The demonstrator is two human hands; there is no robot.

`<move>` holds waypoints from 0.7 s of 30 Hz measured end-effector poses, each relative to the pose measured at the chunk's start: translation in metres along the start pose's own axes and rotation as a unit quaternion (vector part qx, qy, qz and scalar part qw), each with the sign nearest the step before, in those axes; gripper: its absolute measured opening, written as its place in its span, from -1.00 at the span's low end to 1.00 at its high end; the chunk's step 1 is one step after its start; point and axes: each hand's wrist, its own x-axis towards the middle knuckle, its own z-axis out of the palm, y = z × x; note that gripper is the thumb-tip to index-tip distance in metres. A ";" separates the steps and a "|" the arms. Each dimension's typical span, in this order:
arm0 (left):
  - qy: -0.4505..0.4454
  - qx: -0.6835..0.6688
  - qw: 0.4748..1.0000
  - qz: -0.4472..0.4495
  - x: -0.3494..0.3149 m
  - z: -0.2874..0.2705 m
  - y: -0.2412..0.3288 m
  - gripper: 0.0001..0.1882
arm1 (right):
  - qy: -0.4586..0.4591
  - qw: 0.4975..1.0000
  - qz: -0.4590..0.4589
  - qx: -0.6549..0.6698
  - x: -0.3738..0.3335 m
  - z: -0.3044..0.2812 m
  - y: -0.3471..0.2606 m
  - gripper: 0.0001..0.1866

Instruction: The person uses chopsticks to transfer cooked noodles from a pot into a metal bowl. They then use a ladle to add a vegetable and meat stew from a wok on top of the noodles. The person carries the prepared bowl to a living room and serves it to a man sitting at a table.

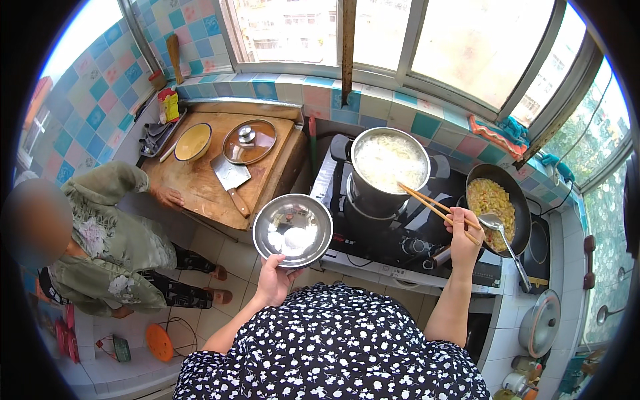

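My left hand (275, 280) grips the near rim of a shiny metal bowl (265, 231), held out in front of the stove with nothing in it but reflections. In my right hand (464, 235) is a pair of wooden chopsticks (433, 205), their tips at the near right rim of a tall pot (360, 179). Pale, foamy liquid (390, 160) with light strands fills that pot, which stands on the left burner. To the right, a dark wok (523, 207) holds chopped yellow food (490, 197), and a metal ladle (507, 243) rests in it.
On the wooden board (193, 193) at left lie a cleaver (231, 176), a glass lid (233, 143) and a yellow bowl (193, 141). Another person (113, 233) stands there, one hand on the board's edge. A metal lid (541, 323) stands at the right; windows line the back.
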 end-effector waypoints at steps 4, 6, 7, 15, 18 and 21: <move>-0.001 -0.016 1.000 0.001 0.001 -0.004 0.000 -0.54 | 0.004 1.000 0.003 0.001 -0.001 0.001 -0.001 -0.70; -0.008 -0.028 1.000 -0.004 0.001 -0.007 -0.001 -0.52 | 0.003 1.000 0.000 -0.001 -0.001 0.001 -0.002 -0.70; -0.012 -0.031 0.999 -0.006 0.002 -0.007 0.000 -0.52 | 0.003 1.000 -0.001 -0.002 -0.001 0.001 -0.003 -0.70; 0.000 -0.040 0.999 -0.008 0.001 -0.007 0.002 -0.54 | 0.006 1.000 0.005 0.000 -0.003 0.003 -0.006 -0.70; -0.003 -0.039 0.999 -0.013 0.002 -0.006 0.003 -0.56 | 0.008 1.000 0.005 -0.001 -0.003 0.004 -0.007 -0.70; -0.017 -0.037 0.999 -0.019 0.003 -0.008 0.005 -0.55 | 0.009 1.000 0.006 -0.001 -0.003 0.004 -0.009 -0.71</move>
